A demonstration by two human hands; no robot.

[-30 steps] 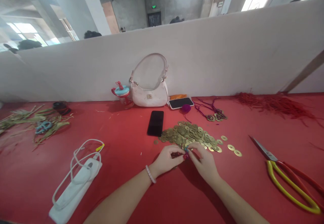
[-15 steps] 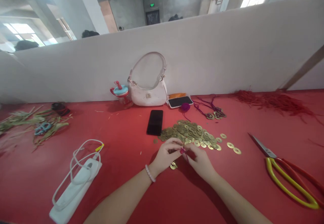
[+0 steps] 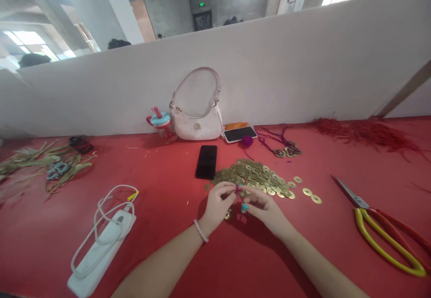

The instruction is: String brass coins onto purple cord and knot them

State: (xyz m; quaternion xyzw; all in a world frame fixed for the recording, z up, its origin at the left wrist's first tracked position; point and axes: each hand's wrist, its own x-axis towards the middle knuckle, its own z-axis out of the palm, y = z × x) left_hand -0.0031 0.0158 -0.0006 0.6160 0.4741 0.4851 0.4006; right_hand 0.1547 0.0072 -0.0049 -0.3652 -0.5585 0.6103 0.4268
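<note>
My left hand [image 3: 218,204] and my right hand [image 3: 263,206] meet just in front of a heap of brass coins [image 3: 253,177] with holes in them. Both hands are closed in a pinch on a thin purple cord [image 3: 238,191] stretched between the fingertips. A coin [image 3: 229,214] hangs or lies just below my left fingers, seemingly on the cord. A pale bead bracelet [image 3: 201,230] sits on my left wrist. The red table [image 3: 161,244] lies beneath both hands.
A black phone [image 3: 206,161] lies left of the coins. Behind are a white handbag [image 3: 197,118], a small cup [image 3: 162,124], a second phone [image 3: 240,134], a purple cord ball [image 3: 247,141] and strung coins [image 3: 284,151]. Large scissors [image 3: 380,230] lie right; a white power bank [image 3: 101,239] left; red cords [image 3: 367,131] far right.
Both hands have lifted a little off the table and drawn closer to the coin heap. The pinch on the cord has shifted, and a coin now shows under the left fingers.
</note>
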